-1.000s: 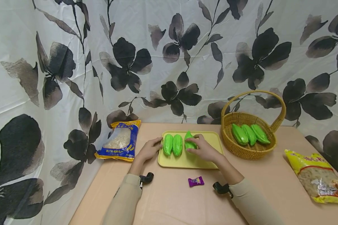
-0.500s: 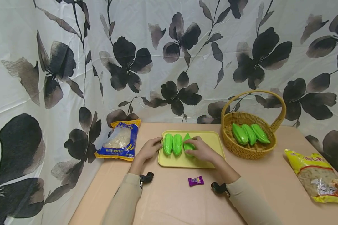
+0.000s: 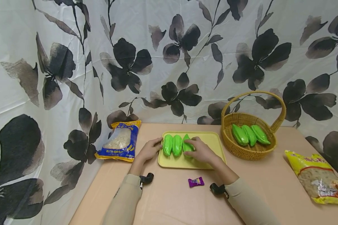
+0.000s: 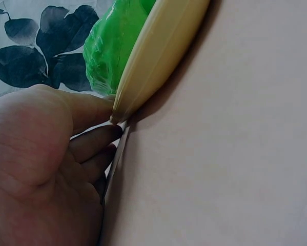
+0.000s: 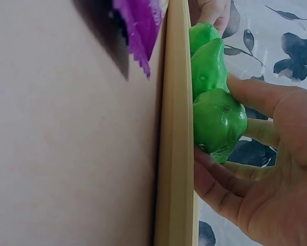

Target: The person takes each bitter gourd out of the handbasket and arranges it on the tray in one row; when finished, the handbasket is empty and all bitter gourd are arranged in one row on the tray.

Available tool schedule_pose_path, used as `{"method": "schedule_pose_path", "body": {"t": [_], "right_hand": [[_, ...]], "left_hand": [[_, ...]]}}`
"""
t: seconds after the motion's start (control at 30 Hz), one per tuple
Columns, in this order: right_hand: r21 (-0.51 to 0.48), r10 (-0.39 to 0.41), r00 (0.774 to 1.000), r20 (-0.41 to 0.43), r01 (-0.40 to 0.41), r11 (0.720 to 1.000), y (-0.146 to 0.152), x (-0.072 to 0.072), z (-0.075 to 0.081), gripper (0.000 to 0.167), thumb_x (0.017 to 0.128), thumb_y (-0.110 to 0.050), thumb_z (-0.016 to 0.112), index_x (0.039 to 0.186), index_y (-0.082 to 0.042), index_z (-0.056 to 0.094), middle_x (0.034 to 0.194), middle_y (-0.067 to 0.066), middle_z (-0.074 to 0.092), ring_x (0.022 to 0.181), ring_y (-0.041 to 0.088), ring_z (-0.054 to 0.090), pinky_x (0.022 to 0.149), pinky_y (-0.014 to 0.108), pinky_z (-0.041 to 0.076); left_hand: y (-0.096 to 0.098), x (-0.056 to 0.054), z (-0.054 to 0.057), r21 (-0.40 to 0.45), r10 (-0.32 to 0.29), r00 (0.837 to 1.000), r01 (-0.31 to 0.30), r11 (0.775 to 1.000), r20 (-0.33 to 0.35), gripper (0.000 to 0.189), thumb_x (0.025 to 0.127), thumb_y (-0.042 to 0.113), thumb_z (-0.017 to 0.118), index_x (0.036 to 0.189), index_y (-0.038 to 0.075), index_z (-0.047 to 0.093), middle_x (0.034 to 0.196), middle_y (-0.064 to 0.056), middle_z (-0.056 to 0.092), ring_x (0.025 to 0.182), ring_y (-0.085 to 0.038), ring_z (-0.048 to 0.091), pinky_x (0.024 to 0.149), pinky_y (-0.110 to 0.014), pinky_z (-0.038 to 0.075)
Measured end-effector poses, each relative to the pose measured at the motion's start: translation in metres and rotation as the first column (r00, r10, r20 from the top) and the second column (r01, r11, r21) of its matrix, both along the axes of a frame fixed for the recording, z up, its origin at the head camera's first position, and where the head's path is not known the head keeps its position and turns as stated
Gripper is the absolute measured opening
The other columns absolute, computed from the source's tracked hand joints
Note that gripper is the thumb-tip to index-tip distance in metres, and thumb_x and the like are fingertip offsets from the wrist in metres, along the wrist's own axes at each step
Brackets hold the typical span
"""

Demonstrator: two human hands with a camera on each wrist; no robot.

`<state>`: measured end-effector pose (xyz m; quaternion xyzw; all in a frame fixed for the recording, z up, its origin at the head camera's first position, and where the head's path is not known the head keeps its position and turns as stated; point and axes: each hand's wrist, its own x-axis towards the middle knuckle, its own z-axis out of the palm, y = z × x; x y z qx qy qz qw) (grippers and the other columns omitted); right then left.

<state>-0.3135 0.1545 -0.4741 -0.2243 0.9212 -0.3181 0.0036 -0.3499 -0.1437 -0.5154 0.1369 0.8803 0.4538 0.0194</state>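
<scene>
Three green bitter melons lie side by side on a yellow tray (image 3: 208,143). My right hand (image 3: 201,150) holds the rightmost bitter melon (image 3: 187,144) on the tray, thumb on one side and fingers round the other. In the right wrist view, this bitter melon (image 5: 219,120) sits close against the middle one (image 5: 208,66). At the tray's left edge, my left hand (image 3: 149,150) touches the rim with thumb and fingertips. The left wrist view shows the thumb at the rim of the tray (image 4: 161,51), beside a bitter melon (image 4: 112,48).
A wicker basket (image 3: 249,153) with three more bitter melons stands right of the tray. In front lies a purple wrapped candy (image 3: 196,182). A blue and yellow bag (image 3: 119,140) is at the left, a yellow food packet (image 3: 318,178) at the right. Floral cloth (image 3: 169,62) hangs behind.
My right hand has slid the rightmost bitter melon left, up to the other two on the tray. My left hand has stayed at the tray's edge.
</scene>
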Motion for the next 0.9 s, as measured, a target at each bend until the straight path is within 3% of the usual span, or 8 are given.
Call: {"method": "schedule_pose_path", "body": {"t": [0.47,0.9], "right_hand": [[-0.005,-0.008,1.0,0.012,0.008,1.0,0.0021,0.0004,0.0011,0.074,0.092,-0.037,0.081,0.154,-0.011,0.051,0.148,0.026,0.047,0.119,0.037,0.062,0.102,0.058,0.053],[-0.007,-0.033,0.999,0.034,0.033,0.999,0.0048,0.0016,0.0043,0.072,0.092,-0.039,0.08,0.151,-0.011,0.054,0.151,0.025,0.047,0.136,0.043,0.053,0.113,0.062,0.047]], "left_hand": [[0.0009,0.0014,0.0009,0.025,-0.007,1.0,0.007,1.0,-0.001,0.049,0.107,0.015,0.057,0.155,0.008,0.05,0.162,-0.019,0.043,0.154,-0.036,0.035,0.13,-0.05,0.027],[-0.0012,0.0002,-0.0009,0.017,-0.008,1.0,0.008,1.0,-0.001,0.048,0.109,0.019,0.055,0.156,0.01,0.048,0.163,-0.016,0.044,0.155,-0.035,0.035,0.13,-0.049,0.028]]}}
